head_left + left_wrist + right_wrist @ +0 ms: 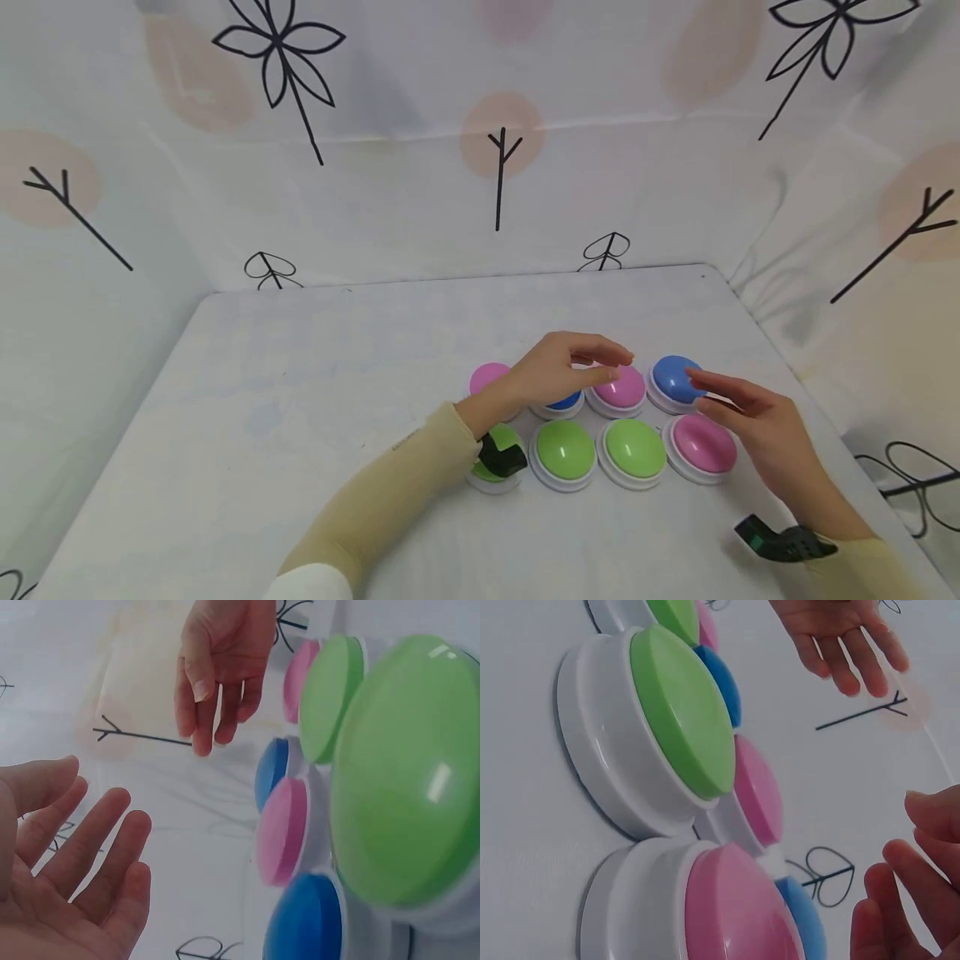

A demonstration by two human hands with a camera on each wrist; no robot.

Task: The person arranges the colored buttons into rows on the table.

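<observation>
Round push buttons with white bases and coloured domes stand in two rows. My left hand [558, 367] hovers over the back row, fingers loosely bent and holding nothing. Partly under it are a blue button [564, 402] and a pink button [621, 388]. My right hand [768, 425] is at the right end, fingers relaxed and holding nothing, its fingertips overlapping the back blue button [673, 377] in the head view. Below them sits the front pink button [703, 443]. In both wrist views, a gap shows between the hands and the domes.
Along the front row are green buttons [566, 450], [635, 448], the leftmost green button [491, 475] partly hidden by a black wrist strap [502, 457]. Another pink button [489, 377] stands back left. Patterned cloth walls [390, 208] border the white table [262, 433].
</observation>
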